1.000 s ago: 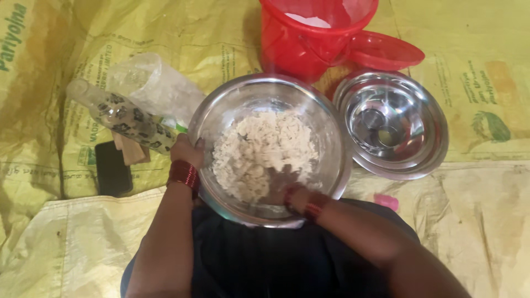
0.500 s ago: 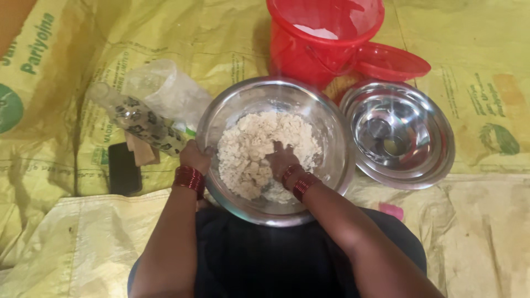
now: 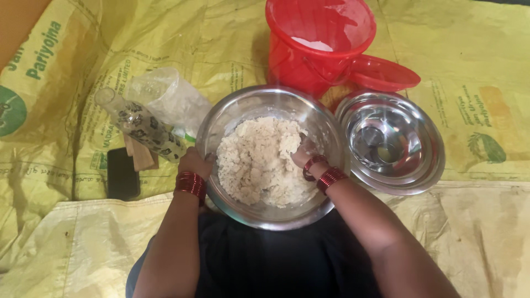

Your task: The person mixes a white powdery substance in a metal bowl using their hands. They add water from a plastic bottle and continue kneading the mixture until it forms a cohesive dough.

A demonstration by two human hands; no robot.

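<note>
Left hand: at the near-left rim of the steel mixing bowl, fingers curled against the outer wall, bracing it; red bangles on the wrist.
Right hand: inside the bowl at the right side, pushed into the dough; its fingers are buried in the mix, so I cannot tell whether they are spread or bunched.
Dough: pale, crumbly, loose lumps — it fills the bowl's floor and sits well below the rim.
Bowl position: on the yellow printed sheet covering the floor, directly in front of the person's lap.
Right neighbour: a second steel bowl, with a smaller steel cup in it, its rim touching or almost touching the mixing bowl.
Behind: red bucket, white contents low inside, with a red lid leaning beside it — both just beyond the two bowls.
Left neighbour: clear patterned bottle lying tilted, a crumpled clear plastic bag, a wooden piece and a dark phone, all near the left hand.
Risk: a hard push toward the right could, in my judgement, knock the bowl against the second bowl; crumbs could spill over the near rim onto the lap; the sheet may slip under the bowl if the bracing hand lets go.
Open room: tight on the right and behind; bare sheet lies near-left and near-right.
</note>
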